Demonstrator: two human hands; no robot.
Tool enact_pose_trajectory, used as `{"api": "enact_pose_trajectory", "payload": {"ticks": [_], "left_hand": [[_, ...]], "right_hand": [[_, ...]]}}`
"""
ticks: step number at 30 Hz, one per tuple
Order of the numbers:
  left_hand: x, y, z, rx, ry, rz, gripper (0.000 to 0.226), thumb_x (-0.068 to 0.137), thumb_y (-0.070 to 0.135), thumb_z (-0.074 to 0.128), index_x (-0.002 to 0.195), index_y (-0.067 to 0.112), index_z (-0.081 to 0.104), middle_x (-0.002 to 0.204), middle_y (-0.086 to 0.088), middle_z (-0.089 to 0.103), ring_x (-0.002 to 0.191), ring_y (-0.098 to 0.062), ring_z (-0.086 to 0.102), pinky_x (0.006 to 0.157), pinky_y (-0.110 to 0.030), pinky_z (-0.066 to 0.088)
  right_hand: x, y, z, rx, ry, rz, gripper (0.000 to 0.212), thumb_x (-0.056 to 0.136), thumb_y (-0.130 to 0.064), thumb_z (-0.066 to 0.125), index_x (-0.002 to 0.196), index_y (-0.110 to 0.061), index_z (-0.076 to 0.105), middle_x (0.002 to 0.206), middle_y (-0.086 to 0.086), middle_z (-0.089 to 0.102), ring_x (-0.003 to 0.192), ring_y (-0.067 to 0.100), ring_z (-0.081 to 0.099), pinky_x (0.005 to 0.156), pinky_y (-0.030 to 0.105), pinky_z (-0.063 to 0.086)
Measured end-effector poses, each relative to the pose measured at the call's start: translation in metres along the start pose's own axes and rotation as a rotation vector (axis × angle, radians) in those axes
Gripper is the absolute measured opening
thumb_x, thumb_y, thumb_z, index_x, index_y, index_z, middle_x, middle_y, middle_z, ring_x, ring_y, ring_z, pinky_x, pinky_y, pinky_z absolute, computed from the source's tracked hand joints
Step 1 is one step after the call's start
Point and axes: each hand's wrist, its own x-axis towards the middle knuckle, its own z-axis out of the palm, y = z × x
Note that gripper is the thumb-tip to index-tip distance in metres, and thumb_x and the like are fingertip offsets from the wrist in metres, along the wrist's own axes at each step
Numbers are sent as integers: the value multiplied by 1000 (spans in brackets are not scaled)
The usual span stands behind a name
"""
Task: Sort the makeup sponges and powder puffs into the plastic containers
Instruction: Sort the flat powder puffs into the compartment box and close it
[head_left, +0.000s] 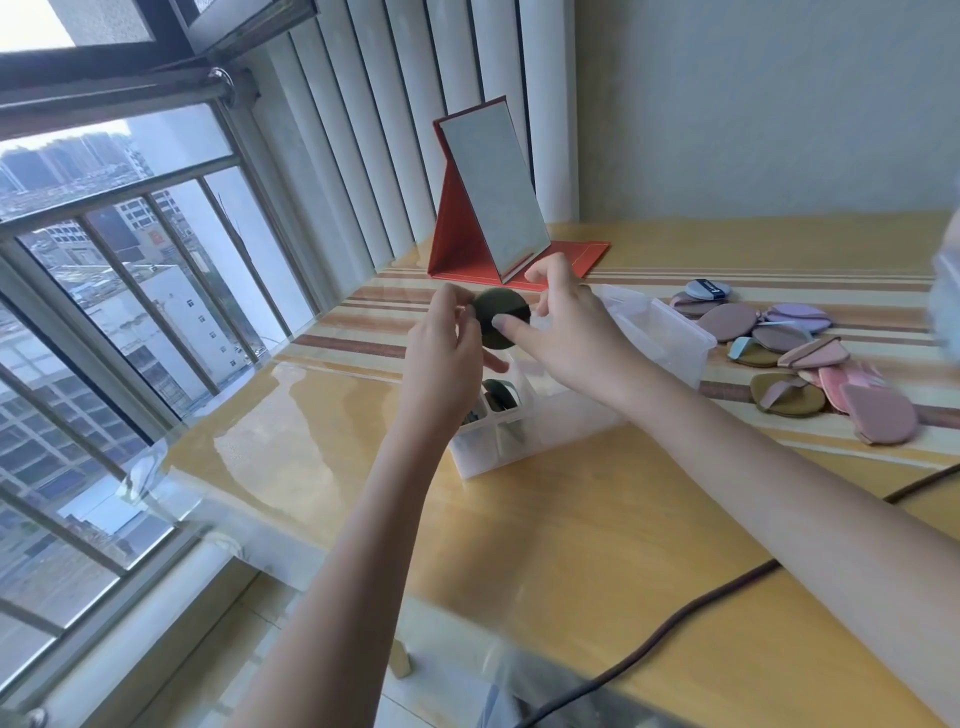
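A round dark olive powder puff (503, 318) is held upright in the air above the clear plastic container (524, 441). My left hand (445, 347) pinches its left edge. My right hand (563, 332) holds its right side, thumb and fingers curled around the rim. The container has divided compartments, and a dark puff (497, 397) stands in one of them. A second clear container (662, 332) sits just behind my right hand. A loose pile of pink, mauve, lilac and olive puffs (795, 353) lies on the table to the right.
A red folding mirror (493, 208) stands at the back by the white blinds. A dark cable (727, 592) runs across the near right of the yellow table (545, 519). The window with metal bars (130, 291) lies along the left edge.
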Motion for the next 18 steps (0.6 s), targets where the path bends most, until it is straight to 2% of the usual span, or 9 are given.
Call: {"api": "enact_pose_trajectory", "payload": {"ticks": [1, 3, 5, 8, 11, 14, 18], "left_hand": [[0, 1, 0, 9, -32, -2, 16, 97, 10, 33, 90, 13, 47, 82, 3, 65, 49, -13, 66, 51, -32, 50], [0, 2, 0, 40, -73, -10, 16, 94, 11, 33, 91, 15, 49, 83, -1, 66, 49, -14, 66, 51, -30, 50], [0, 3, 1, 62, -83, -18, 19, 91, 12, 32, 94, 17, 50, 77, 3, 65, 50, -14, 66, 54, -31, 49], [0, 3, 2, 105, -65, -12, 19, 90, 14, 32, 98, 18, 49, 68, 3, 63, 50, -14, 64, 54, -31, 45], [1, 4, 1, 117, -7, -21, 21, 90, 12, 32, 101, 12, 49, 73, 0, 59, 67, -25, 64, 64, -38, 49], [0, 5, 1, 159, 29, -8, 21, 90, 8, 33, 100, 7, 51, 70, 1, 53, 78, -30, 57, 71, -42, 43], [0, 4, 3, 195, 16, 2, 12, 91, 7, 33, 86, 10, 44, 69, 1, 48, 74, -28, 49, 64, -41, 37]], "right_hand": [[0, 1, 0, 9, -13, 2, 30, 92, -31, 59, 111, -10, 49, 98, 5, 53, 91, 19, 51, 70, 28, 39], [0, 0, 1, 58, 13, -15, 19, 92, -27, 61, 97, -8, 58, 89, 5, 62, 84, 21, 59, 64, 25, 44], [0, -2, -1, 82, 70, -39, 15, 89, -22, 65, 90, -11, 55, 79, 4, 64, 73, 19, 59, 59, 23, 43], [-2, -5, -1, 46, 106, -105, 23, 83, -16, 70, 90, -14, 48, 69, 3, 61, 63, 16, 55, 57, 26, 43], [-6, -6, 3, -7, 68, -152, 20, 80, -11, 70, 80, -13, 50, 60, -7, 52, 57, 12, 51, 55, 28, 42], [-8, -5, 9, -39, 31, -188, 17, 80, -7, 68, 77, -14, 52, 66, -6, 55, 65, 17, 53, 60, 31, 45], [-12, -6, 17, -107, 86, -291, 23, 81, -5, 62, 75, -16, 43, 73, 4, 60, 70, 25, 52, 59, 37, 46]]}}
